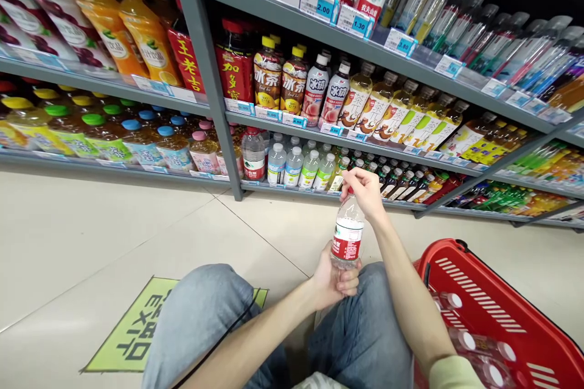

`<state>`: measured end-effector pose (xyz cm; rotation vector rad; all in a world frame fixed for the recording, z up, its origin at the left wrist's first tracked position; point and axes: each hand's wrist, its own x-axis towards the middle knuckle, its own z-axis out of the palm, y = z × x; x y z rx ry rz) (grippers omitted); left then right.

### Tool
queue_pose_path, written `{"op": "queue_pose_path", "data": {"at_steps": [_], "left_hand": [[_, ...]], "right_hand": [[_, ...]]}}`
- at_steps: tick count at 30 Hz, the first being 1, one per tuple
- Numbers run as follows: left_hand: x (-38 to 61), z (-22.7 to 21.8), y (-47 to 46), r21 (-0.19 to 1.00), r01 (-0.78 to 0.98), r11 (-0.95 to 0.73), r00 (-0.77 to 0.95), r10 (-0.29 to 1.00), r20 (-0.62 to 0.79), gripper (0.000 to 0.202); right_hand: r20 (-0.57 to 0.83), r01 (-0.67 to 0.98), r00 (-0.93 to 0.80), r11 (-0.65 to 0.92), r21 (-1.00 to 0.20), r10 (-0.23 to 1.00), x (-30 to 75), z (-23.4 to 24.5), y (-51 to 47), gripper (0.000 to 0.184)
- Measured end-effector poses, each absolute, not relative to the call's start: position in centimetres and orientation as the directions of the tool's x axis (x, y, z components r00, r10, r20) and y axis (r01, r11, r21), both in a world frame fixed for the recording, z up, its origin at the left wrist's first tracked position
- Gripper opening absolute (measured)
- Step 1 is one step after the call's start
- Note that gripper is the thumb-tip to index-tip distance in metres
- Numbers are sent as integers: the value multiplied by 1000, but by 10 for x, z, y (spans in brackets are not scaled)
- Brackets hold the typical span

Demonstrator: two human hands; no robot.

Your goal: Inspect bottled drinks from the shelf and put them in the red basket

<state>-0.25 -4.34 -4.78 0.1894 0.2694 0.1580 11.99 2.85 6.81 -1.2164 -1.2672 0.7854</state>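
A clear water bottle (348, 237) with a red and white label and a red cap stands nearly upright between my hands, above my knees. Wrapped around its base, my left hand (335, 279) holds it from below. The fingers of my right hand (362, 191) are closed on the cap at the top, hiding most of it. Behind the bottle is the bottom shelf, where rows of small drink bottles (309, 169) stand.
To my right stands a red shopping basket (483, 273) with several white-capped bottles (486, 346) lying in it. A grey shelf rack (219, 103) full of drinks runs across the front. On the tiled floor is a green exit sign (132, 334), partly behind my knee.
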Motion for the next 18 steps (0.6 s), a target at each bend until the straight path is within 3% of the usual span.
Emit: {"op": "queue_pose_path", "data": {"at_steps": [4, 8, 14, 18], "left_hand": [[-3, -39, -41, 202, -195, 960, 910, 254, -327, 66], [-3, -32, -39, 262, -261, 929, 887, 338, -316, 65], [1, -38, -38, 511, -390, 766, 789, 564, -244, 69], [1, -36, -36, 729, -464, 504, 627, 768, -132, 76]], "right_hand": [[292, 165, 198, 262, -951, 936, 121, 69, 29, 33], [312, 124, 254, 289, -949, 916, 124, 72, 29, 32], [267, -29, 373, 298, -954, 889, 132, 78, 29, 29], [263, -114, 462, 350, -930, 847, 132, 74, 31, 33]]}}
